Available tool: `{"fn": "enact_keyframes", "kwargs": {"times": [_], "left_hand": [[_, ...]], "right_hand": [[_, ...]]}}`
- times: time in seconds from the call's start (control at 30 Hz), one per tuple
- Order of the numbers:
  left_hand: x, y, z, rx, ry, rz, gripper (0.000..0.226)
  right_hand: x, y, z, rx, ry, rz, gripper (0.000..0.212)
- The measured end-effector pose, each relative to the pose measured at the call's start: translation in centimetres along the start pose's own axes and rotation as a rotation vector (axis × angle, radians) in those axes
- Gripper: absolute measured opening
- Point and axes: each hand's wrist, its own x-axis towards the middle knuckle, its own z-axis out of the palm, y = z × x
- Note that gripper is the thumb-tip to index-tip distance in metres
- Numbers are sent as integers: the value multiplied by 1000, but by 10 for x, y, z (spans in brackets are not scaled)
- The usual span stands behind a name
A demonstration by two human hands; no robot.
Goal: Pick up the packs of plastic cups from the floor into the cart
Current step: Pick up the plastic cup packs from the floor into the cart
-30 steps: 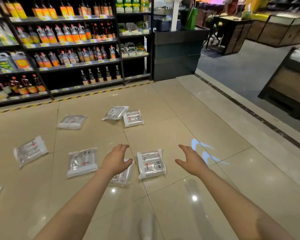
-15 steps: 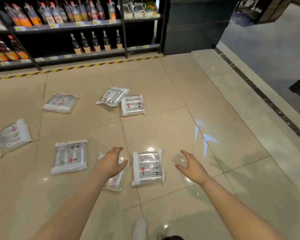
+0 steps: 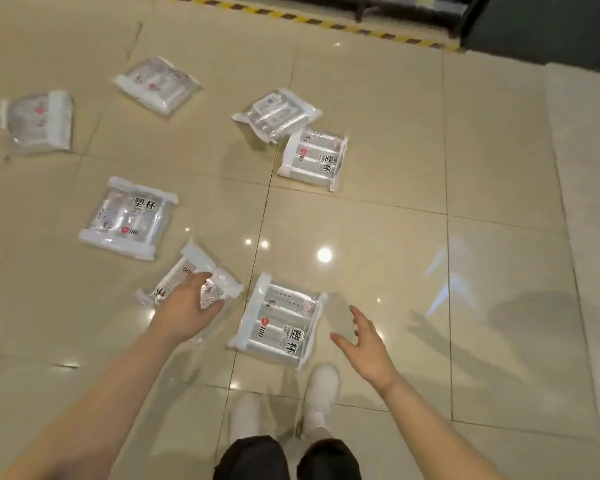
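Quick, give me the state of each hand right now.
Left hand: reaching onto a pack of plastic cups, fingers starting to curl round it; grip cannot be confirmed.
Right hand: open, holding nothing, beside another pack.

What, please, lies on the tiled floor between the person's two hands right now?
In the head view, one clear plastic pack of cups with white ends lies flat between the left hand and the open right hand, touching neither.
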Motion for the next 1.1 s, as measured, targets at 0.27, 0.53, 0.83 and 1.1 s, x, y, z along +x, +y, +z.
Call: {"fn": "enact_keyframes", "kwargs": {"times": [0.27, 0.53, 0.83, 1.1], "left_hand": [[102, -51, 200, 26, -120, -143, 71], [211, -145, 371, -137, -125, -149, 118], [206, -140, 377, -486, -12, -201, 111], [97, -28, 196, -534, 145, -196, 98]], "right_hand": [[159, 116, 94, 10, -113, 83, 78], [319, 210, 215, 11, -50, 62, 88], [330, 188, 215, 168, 27, -45, 94], [204, 29, 73, 71, -1, -195, 93]]}}
